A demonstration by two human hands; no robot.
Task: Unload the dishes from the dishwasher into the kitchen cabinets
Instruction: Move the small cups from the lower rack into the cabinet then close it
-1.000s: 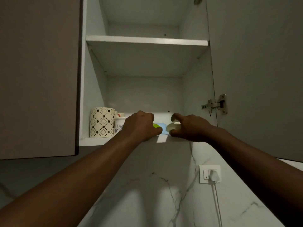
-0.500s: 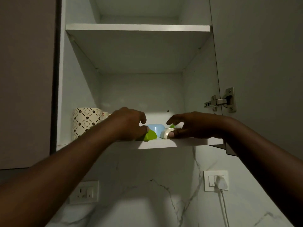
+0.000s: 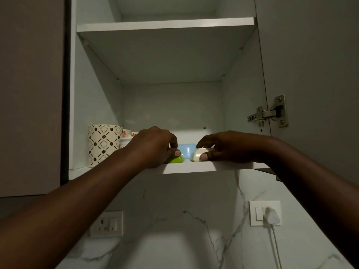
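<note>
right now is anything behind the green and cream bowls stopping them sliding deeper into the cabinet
Partly. A pale blue plastic bowl sits just behind the gap between the small green bowl and the small cream bowl. Otherwise the white cabinet shelf behind looks free.

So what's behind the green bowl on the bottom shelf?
A blue bowl sits behind the green bowl, between the hands. The left hand covers anything further left.

Left hand [image 3: 153, 147] grips a green bowl [image 3: 175, 159], right hand [image 3: 226, 147] a cream bowl [image 3: 198, 155] — both on the bottom shelf [image 3: 194, 167]
</note>
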